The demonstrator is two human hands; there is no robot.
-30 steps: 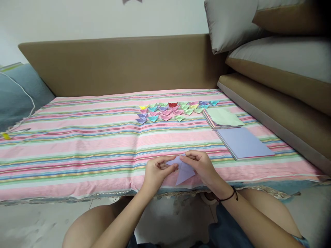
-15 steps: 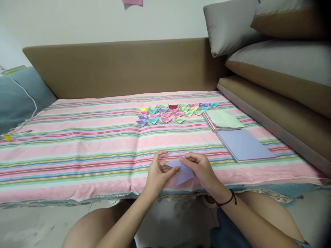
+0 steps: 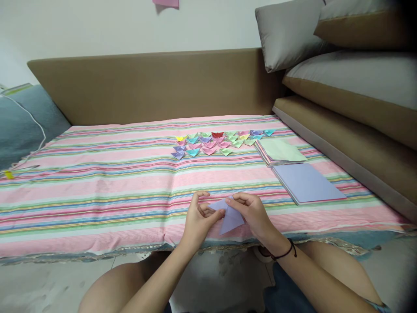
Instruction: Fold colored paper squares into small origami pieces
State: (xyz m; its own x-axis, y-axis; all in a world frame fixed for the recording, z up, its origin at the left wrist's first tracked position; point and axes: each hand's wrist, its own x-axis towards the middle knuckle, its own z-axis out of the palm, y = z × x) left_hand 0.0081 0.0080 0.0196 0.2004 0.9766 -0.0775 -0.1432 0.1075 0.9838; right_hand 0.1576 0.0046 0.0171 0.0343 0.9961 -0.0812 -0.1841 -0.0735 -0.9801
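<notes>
A partly folded sheet of lilac paper (image 3: 232,221) is held between my two hands, just above the front of the striped cloth (image 3: 130,182). My left hand (image 3: 199,217) pinches its left side with the thumb on top; the index finger is raised and curved away from it. On the right, my right hand (image 3: 252,211) grips the upper edge between thumb and fingers. A pointed flap sticks out to the left, and a wider part hangs down toward me. The fingers behind the sheet are partly hidden.
Several small folded paper boats (image 3: 209,150) in many colours stand in rows farther back. To the right lie a stack of pale green paper (image 3: 280,150) and a stack of lilac paper (image 3: 309,182). Grey and brown cushions (image 3: 355,82) are piled along the right side.
Both hands keep their hold on the lilac paper with hardly any movement. The whole view has shifted very slightly.
</notes>
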